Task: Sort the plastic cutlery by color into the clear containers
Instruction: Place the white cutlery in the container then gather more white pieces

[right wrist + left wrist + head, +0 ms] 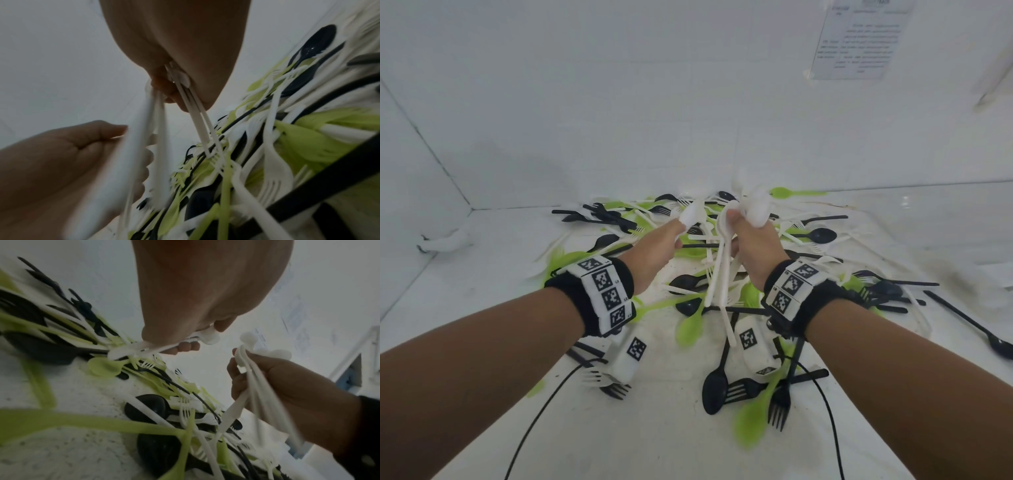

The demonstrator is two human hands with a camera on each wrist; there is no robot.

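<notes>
A loose pile of white, black and lime-green plastic cutlery [822,235] lies spread over the white table [654,445]. Both my hands hover close together above its middle. My left hand [683,224] pinches a single white spoon [692,213], also seen in the left wrist view as the white spoon [207,337], bowl up. My right hand [743,219] grips a bunch of white spoons [719,274]; their bowls stick out above the fist and their handles hang down toward the pile. In the right wrist view the right hand [174,87] clamps these white handles [195,116], with the left hand [61,154] beside them.
A white wall rises just behind the pile and meets a side wall at the left corner [469,207]. A printed sheet [859,37] hangs on the wall at upper right. Two black cables [544,411] run over the near table. Black forks [779,407] and green spoons [690,329] lie below my wrists.
</notes>
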